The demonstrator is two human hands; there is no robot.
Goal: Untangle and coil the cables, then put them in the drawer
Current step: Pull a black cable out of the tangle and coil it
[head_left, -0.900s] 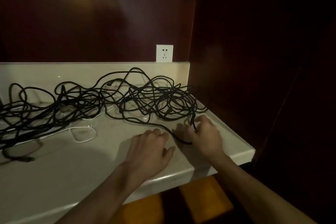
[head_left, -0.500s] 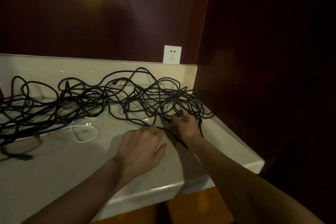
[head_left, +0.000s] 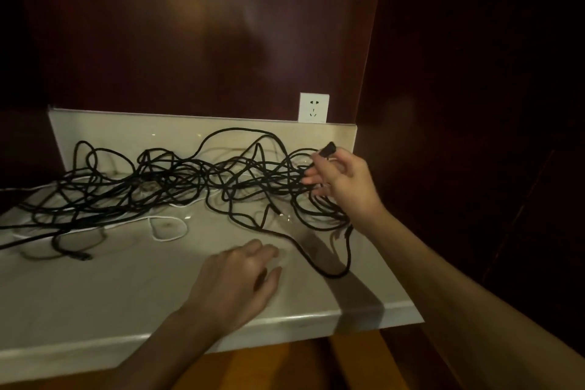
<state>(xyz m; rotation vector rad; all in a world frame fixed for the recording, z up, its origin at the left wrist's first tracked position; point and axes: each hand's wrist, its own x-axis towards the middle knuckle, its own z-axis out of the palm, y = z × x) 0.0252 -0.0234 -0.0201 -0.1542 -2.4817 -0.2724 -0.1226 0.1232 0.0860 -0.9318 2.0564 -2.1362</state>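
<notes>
Nearest, the left hand (head_left: 240, 282) lies palm-down on the pale counter (head_left: 95, 301), its grip loose and holding nothing, the fingers (head_left: 269, 252) spread just beside a slack black strand (head_left: 329, 272) that loops toward the counter's front right corner; this placement probably steadies the surface side of the work and keeps the hand ready to pin the strand. Beyond it, a thin white cable (head_left: 167, 228) forms a small loop under the edge of the heap. Farther back, the tangle of black cables (head_left: 190, 180) spreads across most of the counter from the left edge to the right wall, still knotted and uncoiled. Above its right end, the right hand (head_left: 345, 180) is raised, its grip pinched narrow on a black plug (head_left: 327, 149) between thumb and forefinger, the remaining fingers fanned open; lifting a free end clear of the heap is, by judgement, the way to trace one cable out of the knot. Behind, a low backsplash (head_left: 126, 130) bounds the counter, and a white wall socket (head_left: 313, 107) sits just above it on the dark wood panel (head_left: 190, 41). No drawer is visible.
</notes>
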